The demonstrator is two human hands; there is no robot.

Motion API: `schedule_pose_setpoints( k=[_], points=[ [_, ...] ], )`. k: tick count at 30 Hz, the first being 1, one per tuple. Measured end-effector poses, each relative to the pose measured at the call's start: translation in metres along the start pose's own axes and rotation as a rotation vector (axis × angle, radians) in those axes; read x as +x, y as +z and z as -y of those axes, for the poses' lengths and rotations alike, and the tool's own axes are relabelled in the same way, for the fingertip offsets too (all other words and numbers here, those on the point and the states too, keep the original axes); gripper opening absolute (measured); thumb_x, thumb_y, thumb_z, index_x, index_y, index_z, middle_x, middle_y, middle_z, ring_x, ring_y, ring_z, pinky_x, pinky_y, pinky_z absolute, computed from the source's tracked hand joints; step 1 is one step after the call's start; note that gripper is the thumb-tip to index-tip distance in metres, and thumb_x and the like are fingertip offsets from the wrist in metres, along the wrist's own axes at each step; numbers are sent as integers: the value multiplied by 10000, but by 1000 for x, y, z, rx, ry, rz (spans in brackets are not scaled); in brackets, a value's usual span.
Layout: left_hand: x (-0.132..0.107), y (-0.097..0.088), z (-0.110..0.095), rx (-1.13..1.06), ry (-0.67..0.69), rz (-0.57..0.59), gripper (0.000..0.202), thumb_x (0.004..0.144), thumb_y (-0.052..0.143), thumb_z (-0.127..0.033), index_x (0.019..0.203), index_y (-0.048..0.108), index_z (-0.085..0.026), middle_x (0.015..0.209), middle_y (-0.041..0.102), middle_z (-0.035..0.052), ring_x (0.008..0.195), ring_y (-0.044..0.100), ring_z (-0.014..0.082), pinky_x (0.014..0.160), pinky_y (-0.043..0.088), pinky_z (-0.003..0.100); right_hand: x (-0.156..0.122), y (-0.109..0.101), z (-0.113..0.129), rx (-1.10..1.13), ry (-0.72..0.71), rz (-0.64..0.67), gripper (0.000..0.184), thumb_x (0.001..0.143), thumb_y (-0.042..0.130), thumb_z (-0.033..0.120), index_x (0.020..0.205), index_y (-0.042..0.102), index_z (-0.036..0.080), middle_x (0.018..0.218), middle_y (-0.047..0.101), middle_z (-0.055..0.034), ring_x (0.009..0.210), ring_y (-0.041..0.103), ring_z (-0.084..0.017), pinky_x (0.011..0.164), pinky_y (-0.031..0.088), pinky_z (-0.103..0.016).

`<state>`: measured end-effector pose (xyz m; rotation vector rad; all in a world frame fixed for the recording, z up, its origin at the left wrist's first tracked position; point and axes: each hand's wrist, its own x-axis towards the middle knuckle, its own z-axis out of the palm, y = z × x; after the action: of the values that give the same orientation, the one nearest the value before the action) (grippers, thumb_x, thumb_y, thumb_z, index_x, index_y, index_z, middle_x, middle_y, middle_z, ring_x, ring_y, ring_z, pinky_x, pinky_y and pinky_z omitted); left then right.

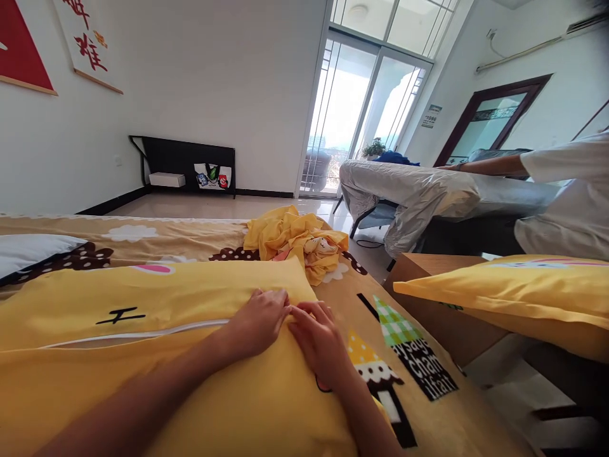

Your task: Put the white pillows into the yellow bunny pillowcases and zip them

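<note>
A yellow pillowcase (228, 406) lies in front of me, filled out like a pillow. Along it runs a white zipper (157, 333), parted at the left, where a strip of the inside shows. My left hand (259, 320) is closed at the right end of the visible zipper. Touching it there, my right hand (318, 336) pinches the cloth at the seam, thumb and forefinger together. The zipper pull is hidden by the fingers. Beyond my hands a crumpled yellow cloth (285, 231) lies on the patterned bedspread (428, 419).
Another yellow pillow (514, 285) rests on a wooden box-like piece (419, 311) at right. A white pillow (33, 251) is at the left edge. A person in a white sleeve (566, 158) reaches over a table with silvery covering (409, 184). A black bench (185, 162) stands by the wall.
</note>
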<state>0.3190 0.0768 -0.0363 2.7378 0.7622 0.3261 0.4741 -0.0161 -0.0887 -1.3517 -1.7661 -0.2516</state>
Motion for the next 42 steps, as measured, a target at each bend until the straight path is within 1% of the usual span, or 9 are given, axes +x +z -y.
schedule_pose_setpoints(
  k=[4, 7, 14, 18, 23, 28, 34, 39, 42],
  points=[
    [-1, -3, 4, 37, 116, 67, 277, 991, 325, -291, 870, 547, -179, 894, 658, 57, 810, 590, 192, 756, 401, 306, -2, 10, 0, 34, -24, -73, 117, 897, 574, 163, 934, 661, 233, 858, 655, -25, 813, 552, -168, 721, 441, -308],
    [0, -5, 6, 94, 139, 98, 277, 969, 342, -252, 816, 561, -177, 852, 667, 51, 783, 591, 186, 709, 390, 288, -3, 7, -1, 37, -80, -111, 134, 892, 568, 125, 841, 633, 229, 823, 659, -10, 783, 544, -157, 713, 420, -307],
    [3, -6, 11, -75, 95, 151, 249, 899, 485, -359, 761, 589, -179, 762, 655, 13, 687, 552, 146, 605, 339, 241, -1, 4, 0, 54, -97, -39, 165, 895, 535, 111, 888, 641, 237, 894, 636, -25, 853, 538, -165, 752, 423, -315],
    [3, -7, 13, -157, 45, 130, 188, 861, 511, -294, 727, 561, -173, 712, 621, -4, 653, 508, 123, 596, 328, 227, -2, 4, -1, 60, -83, 17, 147, 913, 520, 120, 848, 605, 221, 867, 647, -14, 833, 530, -159, 759, 404, -321],
    [0, -6, 4, -62, -26, 109, 132, 828, 498, -224, 707, 521, -177, 710, 608, 7, 658, 506, 134, 597, 318, 243, -4, 6, -8, 79, -121, 4, 189, 912, 509, 115, 824, 641, 219, 791, 641, -8, 782, 522, -152, 736, 408, -315],
    [-16, -23, 5, 9, -115, 59, 146, 822, 455, -211, 681, 487, -188, 699, 592, 15, 652, 503, 151, 598, 320, 260, -3, 7, -12, 120, -103, -48, 224, 898, 516, 125, 782, 679, 228, 723, 636, 1, 735, 534, -146, 702, 427, -305],
    [-54, -49, 29, -55, -208, -13, 149, 808, 468, -264, 681, 497, -193, 679, 564, 4, 644, 495, 155, 589, 321, 259, -5, 4, -15, 146, -96, -31, 224, 844, 515, 92, 759, 673, 226, 802, 680, -3, 794, 589, -150, 758, 439, -317],
    [-72, -58, 32, -117, -216, -118, 145, 826, 488, -282, 744, 564, -191, 665, 580, -1, 642, 521, 154, 600, 342, 250, 23, -2, 16, 6, -82, 95, 297, 674, 450, 20, 825, 642, 190, 1062, 638, -71, 940, 559, -194, 841, 434, -355],
    [-71, -64, 29, -89, -238, -103, 135, 822, 514, -259, 760, 608, -185, 660, 605, 3, 641, 545, 154, 602, 357, 244, 56, -5, 54, -65, -123, 338, 323, 693, 497, 48, 943, 642, 190, 982, 657, -53, 915, 558, -194, 864, 412, -355]
  ],
)
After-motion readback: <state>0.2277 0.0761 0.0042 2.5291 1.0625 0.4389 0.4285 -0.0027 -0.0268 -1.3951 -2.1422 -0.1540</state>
